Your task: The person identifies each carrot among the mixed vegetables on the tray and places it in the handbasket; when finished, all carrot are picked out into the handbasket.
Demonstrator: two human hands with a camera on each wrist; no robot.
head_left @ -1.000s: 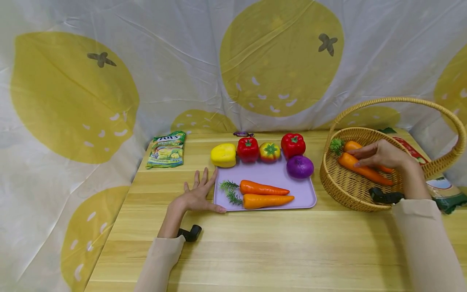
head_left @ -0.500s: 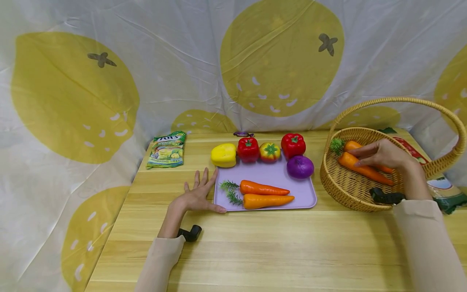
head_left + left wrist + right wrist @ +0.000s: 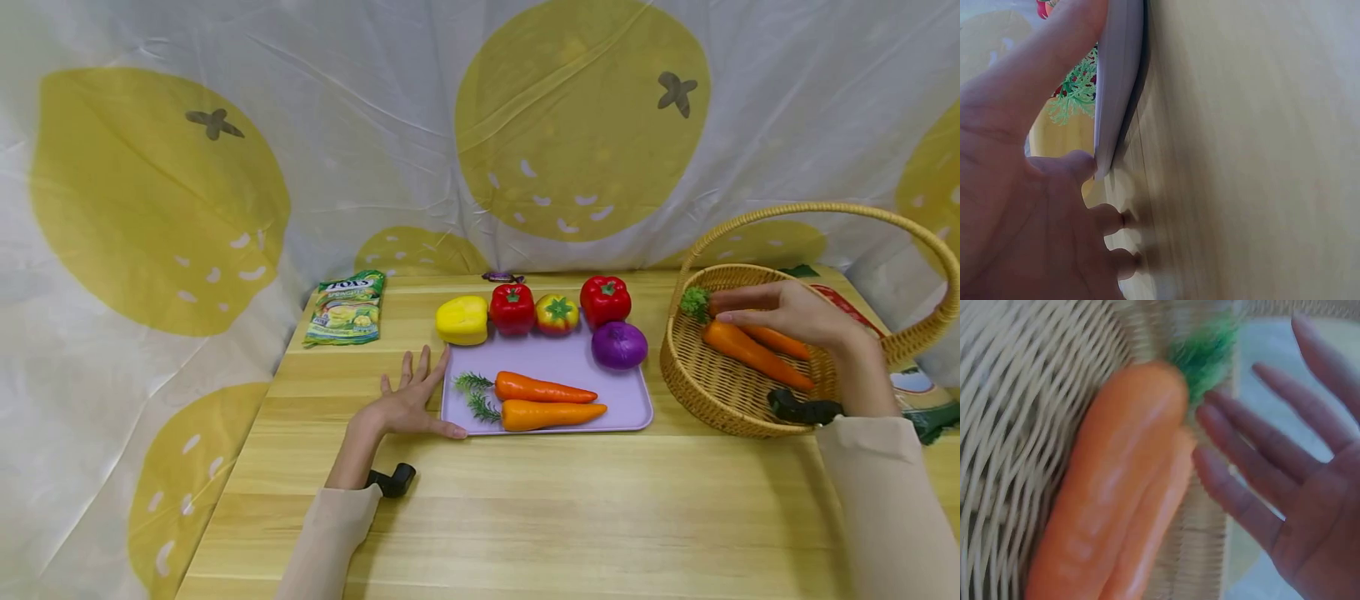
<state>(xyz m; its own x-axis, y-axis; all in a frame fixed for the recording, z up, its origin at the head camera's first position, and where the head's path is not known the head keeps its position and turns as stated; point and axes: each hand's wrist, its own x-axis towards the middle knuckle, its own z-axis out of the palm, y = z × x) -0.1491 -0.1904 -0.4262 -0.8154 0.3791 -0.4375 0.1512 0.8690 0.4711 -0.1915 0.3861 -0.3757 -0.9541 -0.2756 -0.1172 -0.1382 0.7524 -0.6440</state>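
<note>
My left hand (image 3: 405, 408) is spread at the left end of the lilac tray (image 3: 540, 354), fingertips and thumb touching its rim. My right hand (image 3: 795, 312) is over the wicker basket (image 3: 693, 392), fingers extended above two carrots. In the right wrist view the near carrot (image 3: 1110, 481) and the second carrot (image 3: 1160, 506) lie side by side inside, apart from the fingers, green tops toward the hand. The tray bears a red-orange carrot (image 3: 543, 388), an orange carrot (image 3: 551, 414) and a purple onion (image 3: 619, 346).
Along the tray's back edge stand a yellow pepper (image 3: 462, 321), two red peppers (image 3: 512, 310) and a red-yellow tomato-like vegetable (image 3: 557, 315). A green candy bag (image 3: 345, 308) lies at the back left. The basket's tall handle (image 3: 825, 208) arches over it; packets lie behind.
My right hand has let go of the near carrot, its fingers straightening and lifting slightly away. The carrot lies in the basket. My left hand stays at the tray.
</note>
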